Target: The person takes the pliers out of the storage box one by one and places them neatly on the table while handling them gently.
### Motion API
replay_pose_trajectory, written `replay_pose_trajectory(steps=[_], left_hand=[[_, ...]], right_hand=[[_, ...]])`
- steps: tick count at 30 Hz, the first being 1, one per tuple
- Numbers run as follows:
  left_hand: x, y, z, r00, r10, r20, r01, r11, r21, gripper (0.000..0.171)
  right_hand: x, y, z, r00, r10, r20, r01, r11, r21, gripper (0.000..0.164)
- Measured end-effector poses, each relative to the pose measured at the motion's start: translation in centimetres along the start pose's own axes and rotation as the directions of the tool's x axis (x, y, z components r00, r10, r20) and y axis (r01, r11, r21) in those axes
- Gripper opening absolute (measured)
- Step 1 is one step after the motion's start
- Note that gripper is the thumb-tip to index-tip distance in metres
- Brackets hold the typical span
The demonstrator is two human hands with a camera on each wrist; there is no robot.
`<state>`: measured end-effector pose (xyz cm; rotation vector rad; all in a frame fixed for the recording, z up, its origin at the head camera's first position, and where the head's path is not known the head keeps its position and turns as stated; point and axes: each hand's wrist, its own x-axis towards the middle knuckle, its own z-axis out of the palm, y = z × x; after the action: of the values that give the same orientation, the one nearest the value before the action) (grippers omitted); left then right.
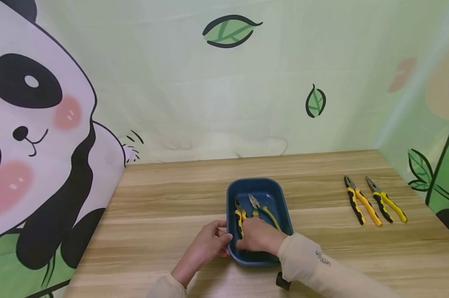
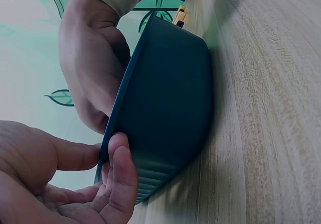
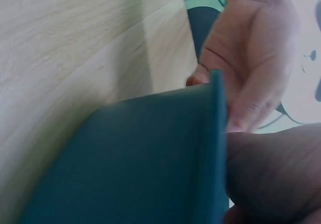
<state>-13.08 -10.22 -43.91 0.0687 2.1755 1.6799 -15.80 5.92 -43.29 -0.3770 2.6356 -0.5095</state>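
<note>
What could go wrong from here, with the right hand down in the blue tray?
The left pliers and right pliers in there lie close together, so the right hand might snag both. That hand hides whatever hold it has, so a poor grip could go unnoticed. The left hand pinches the blue tray by its rim at one side only, so a hard tug might twist it.

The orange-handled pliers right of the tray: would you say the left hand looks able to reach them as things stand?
Probably not directly: the left hand pinches the rim of the blue tray, and that tray and the right hand lie between it and the pliers.
</note>
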Motion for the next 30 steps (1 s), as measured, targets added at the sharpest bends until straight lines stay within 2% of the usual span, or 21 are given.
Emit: replay_pose_trajectory(steps=[4, 7, 12, 21, 30], left_hand=[[0.0, 0.1, 0.0, 1.0, 0.002, -0.003, -0.002, 1.0, 0.006, 0.041], [0.0, 0.0, -0.1, 1.0, 0.007, 0.001, -0.007, 1.0, -0.003, 0.042], [0.0, -0.1, -0.1, 1.0, 0.013, 0.006, -0.013, 1.0, -0.004, 0.041], [0.1, -0.3, -0.2, 1.0, 0.016, 0.002, -0.016, 1.0, 0.003, 0.039], [0.0, -0.1, -0.1, 1.0, 0.013, 0.012, -0.013, 1.0, 0.0, 0.04]], right_hand=[[-0.3, 0.4, -1.0, 0.999, -0.005, 0.042, 0.0, 0.993, 0.114, 0.03], [-0.3, 0.9, -1.7, 0.997, -0.009, 0.075, -0.008, 0.976, 0.217, 0.029], [-0.3, 1.8, -2.4, 0.991, 0.017, 0.133, -0.07, 0.913, 0.401, 0.032], [-0.1, 1.9, -2.8, 0.989, 0.055, 0.137, -0.118, 0.85, 0.514, 0.03], [0.1, 2.6, -3.1, 0.985, 0.086, 0.147, -0.154, 0.818, 0.554, 0.05]])
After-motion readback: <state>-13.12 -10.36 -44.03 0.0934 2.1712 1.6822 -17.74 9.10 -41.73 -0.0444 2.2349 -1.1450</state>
